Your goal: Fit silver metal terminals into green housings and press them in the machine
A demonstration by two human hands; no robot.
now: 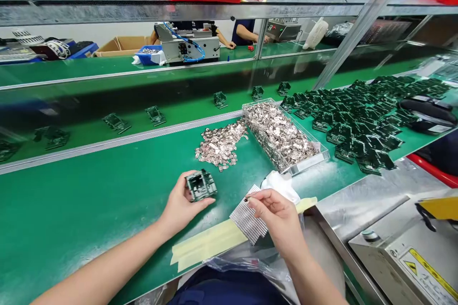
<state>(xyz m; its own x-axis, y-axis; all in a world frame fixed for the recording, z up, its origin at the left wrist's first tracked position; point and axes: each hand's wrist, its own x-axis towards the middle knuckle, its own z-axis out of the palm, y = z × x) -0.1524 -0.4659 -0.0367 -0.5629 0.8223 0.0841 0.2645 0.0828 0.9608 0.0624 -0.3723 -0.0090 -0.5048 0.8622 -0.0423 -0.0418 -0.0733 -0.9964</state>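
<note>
The left hand [181, 207] cradles a dark green circuit board module [201, 185] near the middle of the frame, its fingers curled under the near edge and its thumb braced along the far side. The right hand [277, 221] hovers over a ribbed silver strip [246, 217], its fingers [258, 198] pinched on something small and dark at the strip's upper corner, too small to identify. A tight pinch and a level board suit work this fine. Strips of masking tape [207, 245] lie on the green counter [89, 214] below the hands, with a white cloth [281, 186] just beyond the right hand. Farther up sit a clear tray of small metal pieces [277, 136] and a loose pile of similar pieces [220, 145], while rows of boards [358, 124] crowd the right. Open counter lies to the left of the hands; the near edge runs close under the right forearm, where a plastic bag [246, 264] bunches.
</note>
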